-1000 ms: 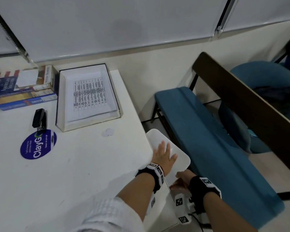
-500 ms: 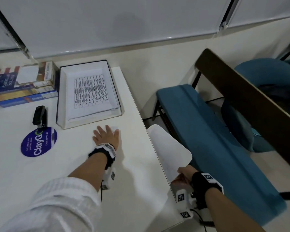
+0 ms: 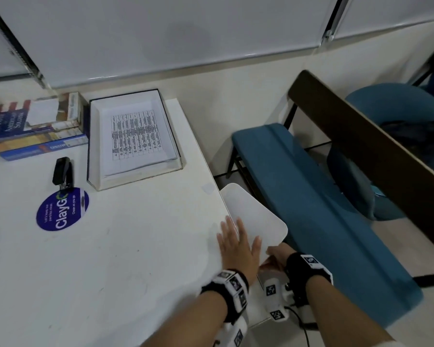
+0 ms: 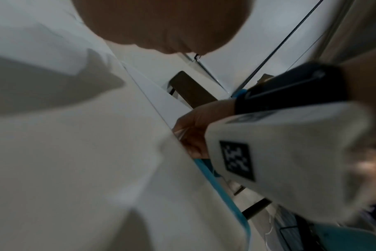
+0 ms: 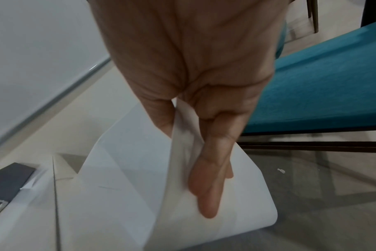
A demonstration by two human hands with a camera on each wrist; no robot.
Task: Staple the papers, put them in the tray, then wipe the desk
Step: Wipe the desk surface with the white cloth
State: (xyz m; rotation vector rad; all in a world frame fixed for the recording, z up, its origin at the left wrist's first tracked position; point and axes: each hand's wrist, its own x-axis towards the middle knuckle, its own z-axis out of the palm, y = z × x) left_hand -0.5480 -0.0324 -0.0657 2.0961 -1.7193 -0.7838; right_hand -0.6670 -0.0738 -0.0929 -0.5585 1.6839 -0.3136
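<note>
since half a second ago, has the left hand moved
Yes. The left hand has swept from just below the tray back toward the person, to the desk edge beside the held sheet.

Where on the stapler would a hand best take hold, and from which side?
Judging from the head view, the stapler lies flat on the desk, long axis pointing away from the person, its metal mouth at the near end over the blue sticker. Come from above and pinch its two long sides at mid-body. The tray stands to its right, so stay vertical.
</note>
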